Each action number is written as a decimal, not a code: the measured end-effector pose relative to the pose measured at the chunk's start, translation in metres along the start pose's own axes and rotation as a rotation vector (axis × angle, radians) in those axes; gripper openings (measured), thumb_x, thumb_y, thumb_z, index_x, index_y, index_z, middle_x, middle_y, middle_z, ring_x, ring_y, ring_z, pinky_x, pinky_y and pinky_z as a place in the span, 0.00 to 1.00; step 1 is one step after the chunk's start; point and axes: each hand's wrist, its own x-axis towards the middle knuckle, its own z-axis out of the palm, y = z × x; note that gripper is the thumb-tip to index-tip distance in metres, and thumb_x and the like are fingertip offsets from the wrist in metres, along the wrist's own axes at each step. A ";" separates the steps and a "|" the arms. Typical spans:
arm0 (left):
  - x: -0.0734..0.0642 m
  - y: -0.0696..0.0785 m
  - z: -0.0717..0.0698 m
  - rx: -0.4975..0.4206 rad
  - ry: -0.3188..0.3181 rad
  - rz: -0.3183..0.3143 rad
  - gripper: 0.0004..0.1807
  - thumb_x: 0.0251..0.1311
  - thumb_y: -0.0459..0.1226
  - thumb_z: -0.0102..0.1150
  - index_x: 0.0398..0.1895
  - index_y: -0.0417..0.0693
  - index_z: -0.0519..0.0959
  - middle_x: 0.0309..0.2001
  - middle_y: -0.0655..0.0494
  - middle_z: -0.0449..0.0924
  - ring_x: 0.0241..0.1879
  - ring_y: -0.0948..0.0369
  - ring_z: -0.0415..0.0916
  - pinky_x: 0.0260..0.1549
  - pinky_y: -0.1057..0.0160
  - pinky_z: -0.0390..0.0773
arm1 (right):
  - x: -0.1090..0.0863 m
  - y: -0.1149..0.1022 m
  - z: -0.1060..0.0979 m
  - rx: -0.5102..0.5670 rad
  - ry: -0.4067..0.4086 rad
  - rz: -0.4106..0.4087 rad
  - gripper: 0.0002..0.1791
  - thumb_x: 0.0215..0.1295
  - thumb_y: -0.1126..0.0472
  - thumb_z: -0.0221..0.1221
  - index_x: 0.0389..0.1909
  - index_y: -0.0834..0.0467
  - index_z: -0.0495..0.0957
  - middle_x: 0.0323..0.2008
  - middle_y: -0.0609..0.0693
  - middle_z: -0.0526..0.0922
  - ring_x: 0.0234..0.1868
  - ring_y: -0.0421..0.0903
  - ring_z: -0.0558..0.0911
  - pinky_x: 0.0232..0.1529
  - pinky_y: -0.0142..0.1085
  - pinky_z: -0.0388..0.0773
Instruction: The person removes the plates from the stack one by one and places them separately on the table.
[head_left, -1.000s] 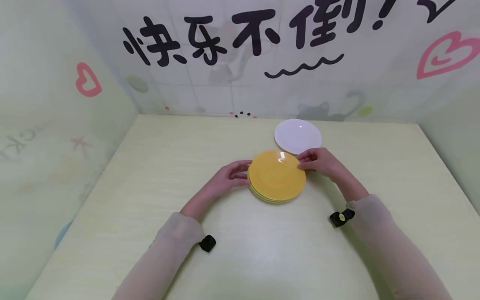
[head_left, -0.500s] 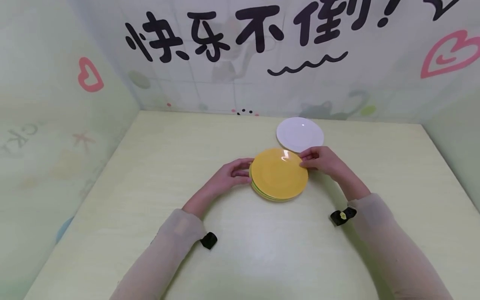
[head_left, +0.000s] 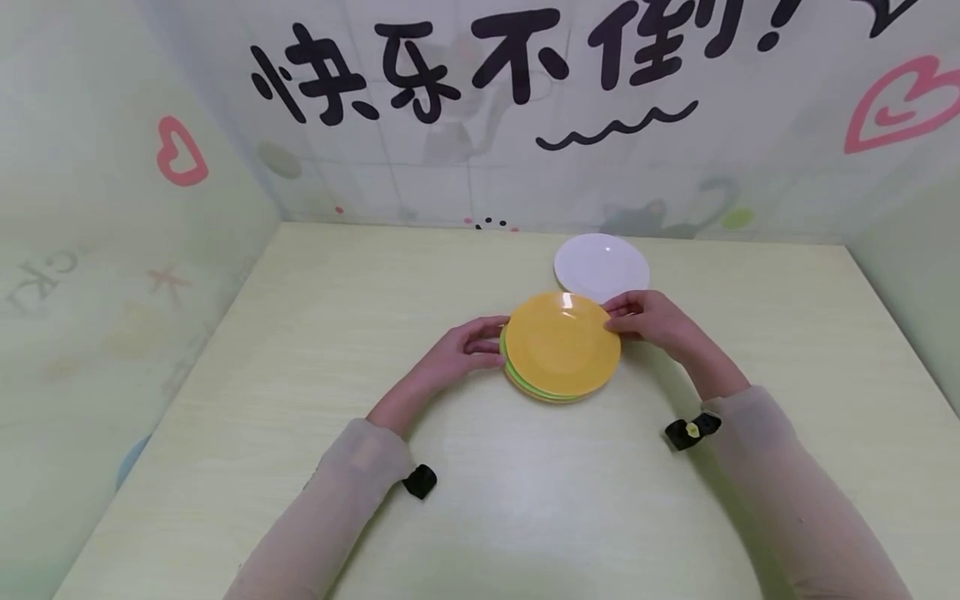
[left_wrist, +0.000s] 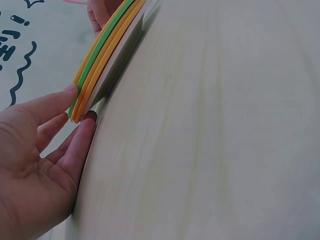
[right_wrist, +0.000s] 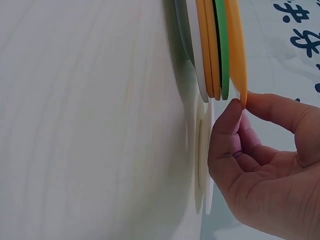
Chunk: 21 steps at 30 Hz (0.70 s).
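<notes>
Separation shows at the top of the stack [left_wrist: 99,65]: the uppermost yellow plate [head_left: 562,346] has slid toward the right hand [head_left: 652,319], and a wider green crescent is bared beside the left hand [head_left: 457,358] than half a second ago. The right hand pinches the yellow plate's rim between thumb and fingers, tilting it up so that a gap parts it from the green plate [right_wrist: 222,50] on that side. As I judge it, only this one plate is being taken from the rest. The left hand grips the opposite edge of the stack, thumb at the upper rims and a finger low by the bench [head_left: 525,500]. Under the green one, between the hands, come two orange plates [right_wrist: 205,50] and a whitish one [right_wrist: 197,55].

Just beyond the right hand's fingers lies a separate white plate [head_left: 600,265], its near edge covered by the yellow plate and those fingers. What the grey-green shape beneath the stack is, a foot, another dish or shadow, I cannot tell. Some left-hand fingertips are hidden behind the rims.
</notes>
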 end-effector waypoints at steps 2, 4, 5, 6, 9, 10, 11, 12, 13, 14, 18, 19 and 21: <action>0.000 0.000 0.000 0.001 0.005 -0.001 0.30 0.59 0.32 0.60 0.66 0.49 0.66 0.62 0.50 0.70 0.57 0.54 0.74 0.55 0.62 0.75 | 0.000 0.000 0.000 0.014 0.001 0.004 0.21 0.64 0.62 0.59 0.54 0.69 0.68 0.42 0.54 0.75 0.36 0.40 0.76 0.41 0.26 0.79; 0.000 0.001 0.001 0.003 0.004 0.004 0.30 0.59 0.32 0.60 0.66 0.48 0.65 0.63 0.49 0.70 0.57 0.53 0.73 0.56 0.61 0.74 | 0.000 0.001 -0.001 0.029 0.005 0.006 0.22 0.64 0.62 0.59 0.55 0.68 0.68 0.43 0.55 0.75 0.36 0.39 0.77 0.41 0.27 0.80; 0.000 0.001 0.001 0.007 0.004 0.005 0.31 0.59 0.32 0.60 0.67 0.48 0.65 0.63 0.48 0.69 0.57 0.52 0.73 0.56 0.60 0.74 | 0.000 0.001 -0.001 0.038 0.006 0.004 0.22 0.64 0.63 0.59 0.55 0.69 0.68 0.43 0.54 0.76 0.35 0.38 0.77 0.42 0.27 0.80; 0.000 0.001 0.001 0.008 0.003 0.004 0.31 0.59 0.32 0.60 0.67 0.48 0.65 0.64 0.48 0.69 0.57 0.52 0.73 0.56 0.60 0.74 | 0.000 0.002 -0.001 0.045 0.006 0.002 0.22 0.64 0.63 0.59 0.55 0.69 0.68 0.43 0.54 0.76 0.35 0.38 0.78 0.42 0.28 0.80; -0.001 0.002 0.000 0.011 0.003 -0.002 0.31 0.59 0.32 0.60 0.67 0.48 0.65 0.63 0.48 0.69 0.57 0.52 0.73 0.57 0.60 0.74 | 0.000 0.002 -0.002 0.072 0.011 -0.008 0.23 0.63 0.63 0.59 0.55 0.69 0.68 0.41 0.52 0.79 0.34 0.36 0.79 0.42 0.29 0.81; -0.001 0.002 0.000 0.012 0.002 -0.003 0.31 0.60 0.32 0.60 0.67 0.48 0.65 0.63 0.48 0.69 0.57 0.52 0.73 0.57 0.60 0.74 | 0.000 0.002 -0.002 0.081 0.012 -0.013 0.23 0.63 0.63 0.59 0.55 0.69 0.68 0.40 0.51 0.79 0.34 0.36 0.79 0.41 0.29 0.81; -0.001 0.003 0.000 0.011 0.003 -0.003 0.31 0.59 0.32 0.60 0.67 0.48 0.65 0.63 0.47 0.69 0.58 0.52 0.73 0.57 0.60 0.74 | -0.001 0.003 -0.002 0.088 0.014 -0.014 0.23 0.63 0.63 0.59 0.55 0.69 0.68 0.39 0.49 0.80 0.34 0.35 0.80 0.41 0.29 0.81; -0.001 0.003 0.000 0.011 0.003 -0.002 0.31 0.59 0.32 0.60 0.67 0.48 0.65 0.63 0.47 0.69 0.58 0.52 0.73 0.57 0.60 0.74 | -0.001 0.003 -0.003 0.093 0.016 -0.016 0.23 0.63 0.63 0.60 0.55 0.69 0.68 0.38 0.48 0.80 0.34 0.35 0.80 0.41 0.29 0.81; -0.001 0.003 0.000 0.013 0.005 -0.004 0.31 0.59 0.32 0.60 0.67 0.48 0.65 0.63 0.47 0.69 0.57 0.52 0.73 0.57 0.60 0.74 | -0.001 0.003 -0.003 0.102 0.017 -0.018 0.23 0.63 0.63 0.60 0.55 0.69 0.68 0.37 0.46 0.81 0.34 0.35 0.80 0.40 0.29 0.81; -0.001 0.003 0.000 0.012 0.007 -0.004 0.31 0.59 0.32 0.60 0.67 0.48 0.65 0.63 0.47 0.70 0.57 0.52 0.73 0.57 0.60 0.74 | -0.001 0.004 -0.003 0.109 0.017 -0.020 0.23 0.63 0.63 0.60 0.55 0.68 0.68 0.36 0.45 0.81 0.34 0.35 0.80 0.40 0.29 0.81; -0.001 0.004 0.001 0.018 0.011 -0.003 0.31 0.59 0.32 0.61 0.67 0.49 0.65 0.62 0.47 0.70 0.57 0.52 0.74 0.57 0.60 0.74 | -0.002 0.005 -0.004 0.140 0.019 -0.026 0.23 0.63 0.62 0.60 0.55 0.67 0.68 0.34 0.42 0.82 0.34 0.35 0.81 0.40 0.30 0.82; -0.001 0.004 0.001 0.019 0.012 -0.004 0.31 0.59 0.32 0.61 0.67 0.49 0.65 0.62 0.47 0.70 0.57 0.52 0.74 0.57 0.60 0.74 | -0.002 0.005 -0.003 0.149 0.018 -0.029 0.23 0.63 0.62 0.60 0.56 0.67 0.68 0.34 0.41 0.82 0.34 0.35 0.81 0.40 0.31 0.82; -0.001 0.003 0.001 0.015 0.013 -0.005 0.31 0.59 0.32 0.61 0.67 0.48 0.65 0.62 0.47 0.70 0.57 0.52 0.73 0.57 0.60 0.73 | -0.002 0.006 -0.003 0.160 0.017 -0.035 0.24 0.63 0.61 0.60 0.56 0.67 0.68 0.34 0.41 0.82 0.34 0.35 0.81 0.40 0.31 0.82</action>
